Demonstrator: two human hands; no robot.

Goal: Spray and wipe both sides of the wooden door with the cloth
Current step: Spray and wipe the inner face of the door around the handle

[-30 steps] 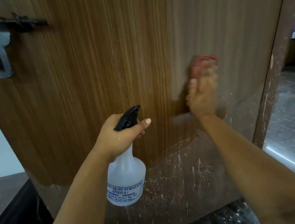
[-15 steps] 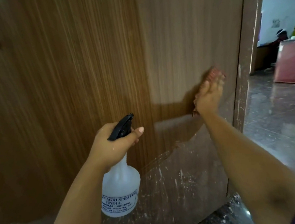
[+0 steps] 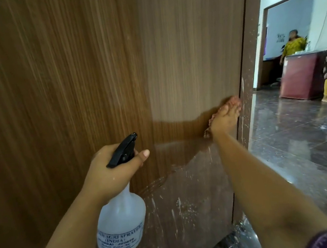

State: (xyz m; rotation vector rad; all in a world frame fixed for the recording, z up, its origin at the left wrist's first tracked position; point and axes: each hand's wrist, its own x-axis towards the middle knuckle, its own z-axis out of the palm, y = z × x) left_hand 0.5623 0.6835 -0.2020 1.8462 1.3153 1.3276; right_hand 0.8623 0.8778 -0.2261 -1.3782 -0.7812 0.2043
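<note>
At the door's right edge, our right hand (image 3: 224, 118) lies with fingers straight and flat, pressing the reddish cloth (image 3: 233, 101) against the wood; only the cloth's fringe shows past the fingertips and below the wrist. Our left hand (image 3: 111, 174) curls round the neck of the spray bottle (image 3: 121, 226), thumb stretched forward beside the black trigger head (image 3: 124, 150) (its nozzle points toward the door). The bottle is translucent white with a printed label and hangs upright, apart from the panel. The wooden door (image 3: 76, 82) fills the view, its lower part dull and flecked with white streaks. Beyond its edge we see a glossy dark floor (image 3: 299, 151), a maroon counter (image 3: 300, 76) and two people standing by it.
</note>
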